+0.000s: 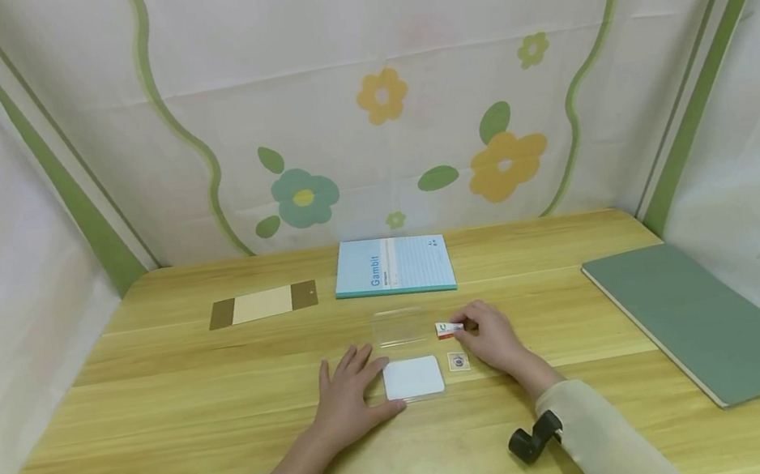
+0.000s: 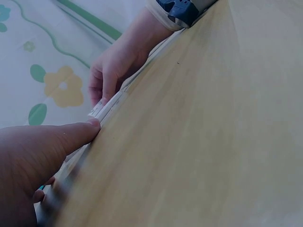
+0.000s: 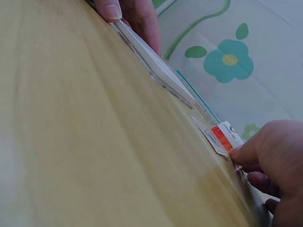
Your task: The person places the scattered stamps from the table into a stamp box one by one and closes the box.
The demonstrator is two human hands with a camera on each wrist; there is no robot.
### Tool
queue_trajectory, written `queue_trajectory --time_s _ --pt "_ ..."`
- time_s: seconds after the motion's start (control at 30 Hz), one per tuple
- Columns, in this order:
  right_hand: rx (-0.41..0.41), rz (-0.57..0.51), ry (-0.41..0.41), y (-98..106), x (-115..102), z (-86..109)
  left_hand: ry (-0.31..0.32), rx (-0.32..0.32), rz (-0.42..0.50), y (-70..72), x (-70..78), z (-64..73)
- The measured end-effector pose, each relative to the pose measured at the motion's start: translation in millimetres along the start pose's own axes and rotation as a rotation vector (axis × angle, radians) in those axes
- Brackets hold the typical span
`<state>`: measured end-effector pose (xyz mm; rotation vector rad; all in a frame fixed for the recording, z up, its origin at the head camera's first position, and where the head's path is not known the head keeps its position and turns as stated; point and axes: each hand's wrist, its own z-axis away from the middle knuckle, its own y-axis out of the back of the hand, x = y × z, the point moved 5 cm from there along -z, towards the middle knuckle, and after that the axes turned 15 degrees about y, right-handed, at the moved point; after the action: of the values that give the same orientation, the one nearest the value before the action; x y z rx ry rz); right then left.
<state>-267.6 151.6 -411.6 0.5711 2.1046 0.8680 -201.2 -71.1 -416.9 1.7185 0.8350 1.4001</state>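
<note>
A shallow clear plastic box (image 1: 445, 394) with a white card-like slab (image 1: 412, 378) in it lies at the table's middle. My left hand (image 1: 349, 400) holds the box at its left end, thumb on the near edge and index finger at the far corner. In the right wrist view, that thumb (image 3: 112, 11) rests on the box's end. My right hand (image 1: 492, 335) pinches a small red-and-white stamp (image 1: 446, 329) between thumb and fingers. Just below it lies another square stamp (image 1: 458, 361) with a dark picture. Beyond the box is a clear plastic lid (image 1: 399, 327).
A light blue notebook (image 1: 392, 266) lies at the back of the wooden table (image 1: 159, 434). Left of it is a brown and cream card (image 1: 261, 305). A large green folder (image 1: 705, 319) lies along the right edge. Flowered cloth (image 1: 322, 49) hangs behind the table.
</note>
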Motion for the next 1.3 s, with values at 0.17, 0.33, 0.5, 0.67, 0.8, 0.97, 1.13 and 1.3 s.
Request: queue_trajectory --time_s 0.17,0.33,0.5,0.67,0.8,0.97,1.13,1.3 --pt "0.017 -0.079 -0.040 -0.7 1.5 0.2 0.003 -0.008 -0.008 -0.1 -0.6 0.7" --pt "0.021 -0.182 -0.089 -0.9 1.4 0.0 0.001 -0.011 -0.005 0.6 -0.6 1.5" --pt "0.019 -0.235 -0.115 0.2 -0.6 -0.3 0.002 -0.011 -0.004 0.8 -0.5 1.8" --pt "0.017 -0.242 -0.117 0.6 -0.4 -0.7 -0.003 -0.003 0.001 0.7 -1.1 2.0" --pt "0.016 -0.238 -0.124 0.1 0.6 -0.6 -0.023 0.009 0.010 1.8 -0.3 2.5" --pt "0.024 -0.240 -0.133 0.6 0.3 -1.1 -0.014 0.002 0.004 2.4 0.0 2.7" --pt "0.033 -0.250 -0.142 2.0 0.7 -2.9 -0.004 -0.001 -0.007 1.7 0.0 1.7" --pt "0.046 -0.292 -0.162 4.3 4.4 -3.3 -0.006 -0.006 -0.001 2.0 1.0 1.4"
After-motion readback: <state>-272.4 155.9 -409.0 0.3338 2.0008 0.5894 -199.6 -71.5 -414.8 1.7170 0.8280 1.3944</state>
